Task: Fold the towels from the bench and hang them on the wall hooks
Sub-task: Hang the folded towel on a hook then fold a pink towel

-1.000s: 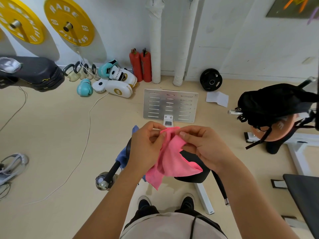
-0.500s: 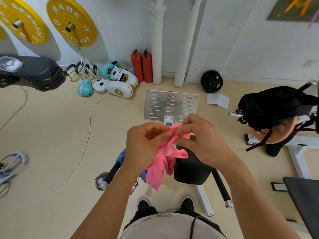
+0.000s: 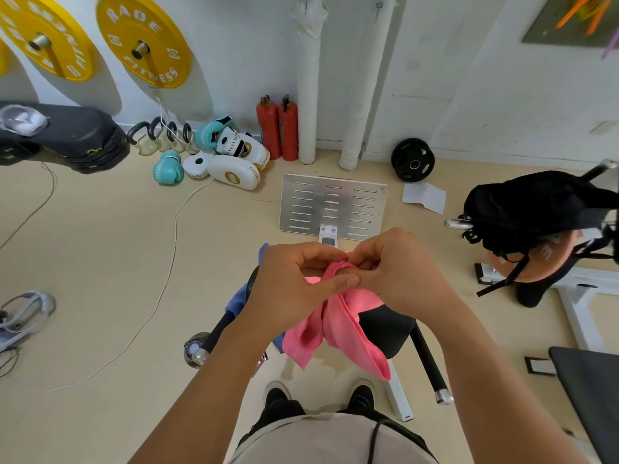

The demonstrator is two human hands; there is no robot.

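Note:
A pink towel (image 3: 345, 326) hangs in two drooping folds from both my hands, above the black bench seat (image 3: 385, 329). My left hand (image 3: 294, 289) pinches the towel's upper edge between thumb and fingers. My right hand (image 3: 398, 272) pinches the same bunched top edge right beside it, the fingertips of both hands touching. A blue towel (image 3: 239, 298) lies on the bench, mostly hidden behind my left hand. No wall hooks are in view.
A slotted metal plate (image 3: 335, 204) lies on the floor ahead. Boxing gloves (image 3: 231, 162), two red extinguishers (image 3: 278, 128) and a black weight plate (image 3: 412, 160) sit by the wall. A black bag (image 3: 536, 209) rests at right, a white cable (image 3: 167, 262) crosses the floor at left.
My hands came together and gathered the towel's top edge into a bunch. The cloth, spread between them a second ago, now hangs in two long folds.

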